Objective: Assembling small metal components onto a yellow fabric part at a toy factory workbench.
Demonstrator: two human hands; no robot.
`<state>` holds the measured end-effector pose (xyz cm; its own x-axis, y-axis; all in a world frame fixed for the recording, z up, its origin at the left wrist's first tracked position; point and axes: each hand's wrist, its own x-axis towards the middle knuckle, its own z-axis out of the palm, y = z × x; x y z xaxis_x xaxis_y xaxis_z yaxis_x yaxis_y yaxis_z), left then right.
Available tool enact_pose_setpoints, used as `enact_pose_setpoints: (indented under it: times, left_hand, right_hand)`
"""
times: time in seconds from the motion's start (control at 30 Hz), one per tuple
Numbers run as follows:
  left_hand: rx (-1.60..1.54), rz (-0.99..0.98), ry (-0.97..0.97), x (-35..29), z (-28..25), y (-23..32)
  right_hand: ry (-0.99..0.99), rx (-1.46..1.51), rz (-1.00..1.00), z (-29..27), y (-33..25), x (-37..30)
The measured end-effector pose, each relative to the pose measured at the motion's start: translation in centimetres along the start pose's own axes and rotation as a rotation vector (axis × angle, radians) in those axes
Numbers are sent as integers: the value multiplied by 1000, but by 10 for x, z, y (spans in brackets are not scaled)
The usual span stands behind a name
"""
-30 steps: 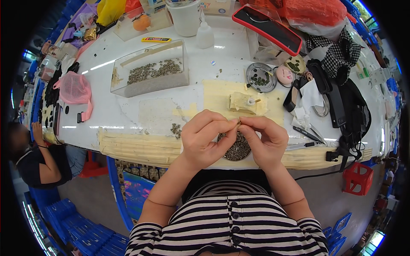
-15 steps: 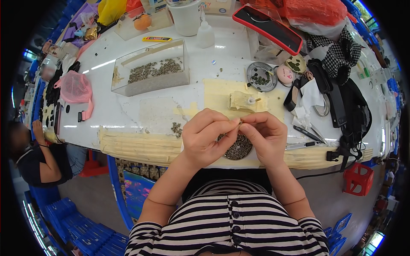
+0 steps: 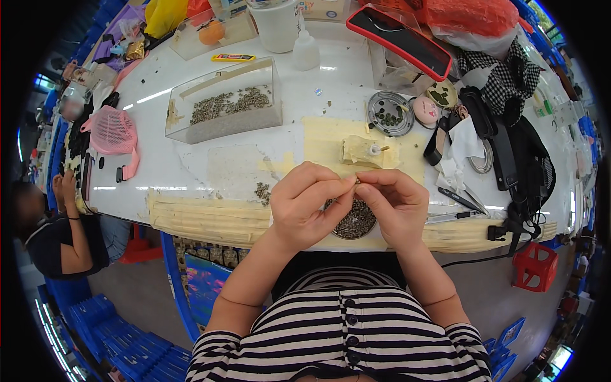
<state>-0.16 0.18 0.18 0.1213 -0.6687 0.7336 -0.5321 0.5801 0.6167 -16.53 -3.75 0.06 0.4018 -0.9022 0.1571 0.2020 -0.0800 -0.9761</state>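
My left hand [image 3: 310, 205] and my right hand [image 3: 396, 205] meet at their fingertips, both pinched closed over a tiny piece too small to make out. Just beneath them, partly covered by the fingers, a round dish [image 3: 347, 237] holds many small greyish metal parts [image 3: 358, 219]. Beyond the hands stands a block wrapped in yellow tape [image 3: 363, 151], with a short peg sticking out of it. A small heap of similar parts [image 3: 263, 193] lies on the table left of my left hand.
A clear bin [image 3: 224, 105] of small parts stands at back left, near a yellow cutter [image 3: 233, 58] and a white squeeze bottle [image 3: 306, 52]. Right are a round tin [image 3: 389, 114], tweezers [image 3: 474, 201] and black straps [image 3: 503, 149]. A phone in a red case [image 3: 400, 43] leans behind. A co-worker [image 3: 63, 239] sits left.
My hands stay nearly in place, with only a slight shift at the fingertips. At the far left, the co-worker's hands have moved a little.
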Motion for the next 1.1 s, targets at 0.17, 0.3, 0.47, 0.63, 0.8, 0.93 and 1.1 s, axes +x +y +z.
enact_pose_setpoints:
  times: [0.17,0.3,0.47,0.63,0.8,0.93,1.1]
  left_hand:
    - [6,8,-1,0,0,0]
    - [7,12,-1,-1,0,-1]
    - [10,7,7,0,1,0]
    - [13,-2,1,-1,1,0]
    - [9,-23,-2,-1,1,0]
    - [16,-36,3,-1,1,0]
    - [26,-20,25,1,2,0]
  right_hand:
    - [-13,55,27,0,-2,1]
    - [-10,62,55,0,-2,1]
    - [-19,60,42,-1,-2,1]
    - [-7,51,33,-1,-2,1]
    - [9,22,5,0,-2,1]
    - [0,12,21,0,-2,1]
    - [-22,46,48,-1,-1,1]
